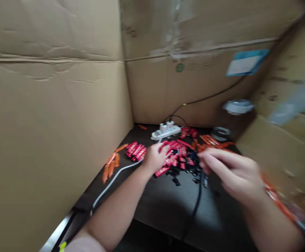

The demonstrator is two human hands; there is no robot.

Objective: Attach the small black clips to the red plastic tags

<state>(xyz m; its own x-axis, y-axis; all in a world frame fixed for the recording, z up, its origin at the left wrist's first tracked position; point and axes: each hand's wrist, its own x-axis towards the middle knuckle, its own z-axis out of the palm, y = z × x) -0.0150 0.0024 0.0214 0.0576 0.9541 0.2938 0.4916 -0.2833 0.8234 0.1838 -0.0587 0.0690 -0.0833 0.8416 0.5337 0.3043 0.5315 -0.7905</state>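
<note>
My left hand (pixel 155 158) reaches into a heap of small red pieces (pixel 177 152), fingers curled among them; whether one is gripped is hidden by blur. Small black pieces (pixel 176 180) lie along the heap's near side. At the right of the heap my right hand (pixel 231 171) is closed in a pinch, thumb against fingers. A black cable (pixel 200 196) runs down from just below these fingertips and over the table's front edge. What the fingertips themselves pinch is too blurred to make out.
Cardboard walls (pixel 63 105) enclose the dark table (pixel 163 199). A white power strip (pixel 165 132) with plugs stands behind the heap; its white cord (pixel 115 176) runs left. Orange pieces (pixel 112 164) lie left, more orange strips (pixel 211 140) right. A clear round container (pixel 220 133) stands back right.
</note>
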